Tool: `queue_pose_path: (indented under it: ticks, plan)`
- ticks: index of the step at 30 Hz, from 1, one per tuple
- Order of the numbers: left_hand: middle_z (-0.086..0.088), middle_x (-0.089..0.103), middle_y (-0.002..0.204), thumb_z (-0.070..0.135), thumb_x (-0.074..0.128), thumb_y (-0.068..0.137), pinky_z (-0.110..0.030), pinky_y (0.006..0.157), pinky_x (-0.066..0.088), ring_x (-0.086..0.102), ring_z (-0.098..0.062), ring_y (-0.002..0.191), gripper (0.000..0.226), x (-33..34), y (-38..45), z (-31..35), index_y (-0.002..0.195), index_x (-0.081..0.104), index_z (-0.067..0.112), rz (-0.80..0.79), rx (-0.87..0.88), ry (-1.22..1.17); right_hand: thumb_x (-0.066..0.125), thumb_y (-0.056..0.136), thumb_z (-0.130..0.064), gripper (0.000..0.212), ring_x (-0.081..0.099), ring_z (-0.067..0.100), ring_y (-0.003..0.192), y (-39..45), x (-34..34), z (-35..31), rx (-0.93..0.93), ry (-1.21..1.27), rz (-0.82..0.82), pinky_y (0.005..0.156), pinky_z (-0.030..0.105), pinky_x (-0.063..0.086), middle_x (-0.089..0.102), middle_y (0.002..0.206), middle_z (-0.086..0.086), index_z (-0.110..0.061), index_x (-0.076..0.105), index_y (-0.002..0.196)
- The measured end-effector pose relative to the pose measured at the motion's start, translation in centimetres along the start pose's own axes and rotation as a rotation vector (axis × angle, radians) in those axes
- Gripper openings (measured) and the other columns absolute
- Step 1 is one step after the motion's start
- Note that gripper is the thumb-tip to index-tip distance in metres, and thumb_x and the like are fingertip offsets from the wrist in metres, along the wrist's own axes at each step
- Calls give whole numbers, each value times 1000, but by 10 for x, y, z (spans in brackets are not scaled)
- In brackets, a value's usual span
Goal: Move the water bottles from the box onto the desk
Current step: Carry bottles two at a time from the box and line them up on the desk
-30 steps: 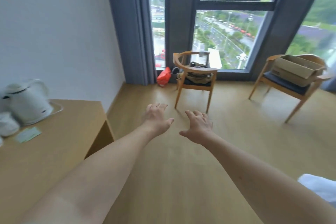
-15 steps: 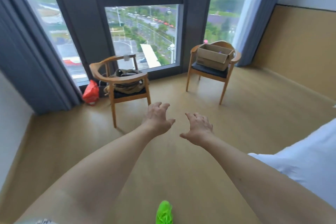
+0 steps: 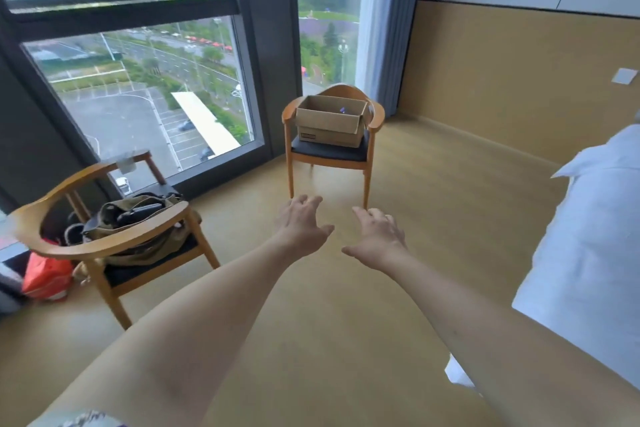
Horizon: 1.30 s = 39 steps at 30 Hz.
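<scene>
Task barely begun. Box (image 3: 330, 121) sat open on far chair (image 3: 332, 152) by window; small purple bit inside, bottles not discernible. Left hand (image 3: 301, 225) and right hand (image 3: 377, 236) outstretched short of chair, fingers relaxed, apart, empty. Tabletop out of view; every bottle presumably left to move.

Both my hands, left hand (image 3: 300, 226) and right hand (image 3: 378, 238), are out in front, fingers loose, nothing held, bare wooden floor (image 3: 433, 204) under them. Straight ahead: open brown cardboard box (image 3: 329, 124) on the dark seat of a wooden armchair (image 3: 375, 116); its curved arms and backrest wrap the box sides and rear, top and front are free. To my left, a 2nd wooden armchair with an olive bag (image 3: 138, 229) blocks that side. To my right, the white bed edge (image 3: 588, 246) narrows the lane. Floor between the 2 is open.
</scene>
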<state>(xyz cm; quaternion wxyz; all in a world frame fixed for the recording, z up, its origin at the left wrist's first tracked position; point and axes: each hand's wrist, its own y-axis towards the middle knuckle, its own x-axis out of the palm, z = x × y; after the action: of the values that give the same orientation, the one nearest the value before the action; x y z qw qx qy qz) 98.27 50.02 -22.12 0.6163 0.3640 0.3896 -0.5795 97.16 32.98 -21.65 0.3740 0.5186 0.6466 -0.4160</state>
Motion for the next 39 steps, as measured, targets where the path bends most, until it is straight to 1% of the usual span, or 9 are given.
queue_pose_path:
  ticks: [8, 13, 18, 21, 23, 28, 33, 36, 39]
  plan:
    - [-6, 42, 157, 51, 72, 87, -50, 113, 43, 39, -29, 142, 75, 40, 198, -1, 152, 43, 28, -3, 36, 14, 76, 85, -51, 89, 33, 29, 146, 196, 5, 28, 41, 68, 10, 114, 46, 36, 37, 160, 4, -33, 29, 158]
    - [-4, 40, 158, 50, 74, 87, -49, 115, 37, 32, -29, 146, 75, 28, 323, 14, 152, 43, 29, -4, 28, 47, 76, 86, -52, 86, 34, 29, 146, 317, -19, 27, 28, 107, -37, 115, 46, 37, 38, 159, 3, -33, 32, 157]
    - [-4, 41, 158, 49, 73, 90, -45, 113, 39, 32, -28, 148, 73, 12, 426, 22, 153, 43, 28, 10, 53, 46, 75, 86, -53, 85, 34, 28, 146, 422, -45, 23, -12, 102, -56, 115, 44, 36, 36, 160, 1, -35, 31, 157]
    - [-6, 39, 159, 47, 72, 91, -47, 112, 40, 31, -30, 148, 73, 15, 476, 8, 154, 41, 26, -44, 30, 113, 77, 85, -50, 85, 35, 27, 145, 476, -43, 23, 3, 127, -61, 115, 44, 37, 40, 158, 0, -35, 35, 156]
    - [-7, 39, 158, 46, 72, 91, -46, 112, 40, 30, -30, 147, 74, 20, 513, -5, 155, 40, 25, -59, -3, 87, 78, 85, -49, 84, 36, 27, 144, 513, -39, 24, 12, 134, -72, 113, 44, 38, 42, 157, 0, -34, 36, 156]
    - [-4, 47, 150, 48, 71, 90, -43, 104, 45, 38, -29, 140, 70, 36, 631, -32, 151, 44, 26, -41, 39, 72, 76, 84, -51, 83, 37, 28, 140, 625, -31, 19, 39, 91, -79, 111, 44, 40, 42, 153, 2, -33, 35, 155]
    - [-3, 47, 149, 49, 70, 87, -49, 105, 49, 39, -29, 138, 70, 36, 775, -52, 149, 44, 28, -60, 65, 61, 73, 86, -52, 81, 40, 30, 137, 761, -41, 2, 85, 65, -42, 107, 44, 41, 45, 151, 4, -30, 36, 154]
    - [-2, 48, 147, 50, 69, 86, -50, 106, 47, 40, -29, 137, 67, 26, 857, -62, 147, 45, 31, -101, 62, 48, 73, 87, -50, 79, 40, 31, 137, 829, -52, -11, 143, 97, -47, 106, 45, 42, 46, 150, 5, -28, 37, 154]
    - [-3, 45, 151, 49, 68, 88, -49, 111, 43, 37, -29, 140, 72, 13, 931, -66, 152, 43, 28, -136, 60, 27, 74, 86, -50, 77, 43, 31, 136, 889, -64, -24, 175, 137, -29, 107, 45, 44, 48, 148, 6, -27, 40, 152]
